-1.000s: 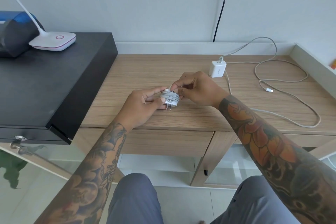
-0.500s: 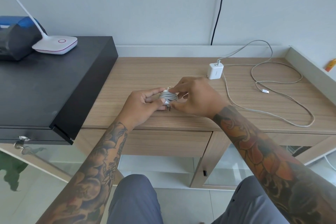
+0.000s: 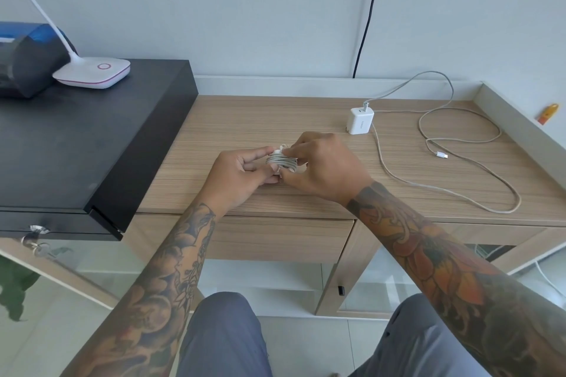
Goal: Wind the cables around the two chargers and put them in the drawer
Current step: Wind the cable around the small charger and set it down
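Note:
A small white charger [image 3: 281, 161] with grey cable coiled round it sits between both hands above the wooden desk [image 3: 232, 128]. My left hand [image 3: 242, 176] pinches it from the left with fingers and thumb. My right hand [image 3: 324, 167] holds it from the right, fingertips on top of the coil and thumb underneath. A second white charger [image 3: 360, 121] stands at the back of the desk, its loose cable [image 3: 459, 144] spread in loops to the right. The shut wooden drawer [image 3: 275, 239] is under the desk's front edge.
A black cabinet [image 3: 76, 150] stands left of the desk, with a white lamp base [image 3: 92, 72] and a blue-black device [image 3: 24, 58] on it. A black cord [image 3: 367, 12] hangs down the wall. My knees [image 3: 226, 333] are below the drawer.
My right hand has shifted down over the coil, now covering its right side and the plug prongs. The head camera tilted slightly, so the desk sits lower in view.

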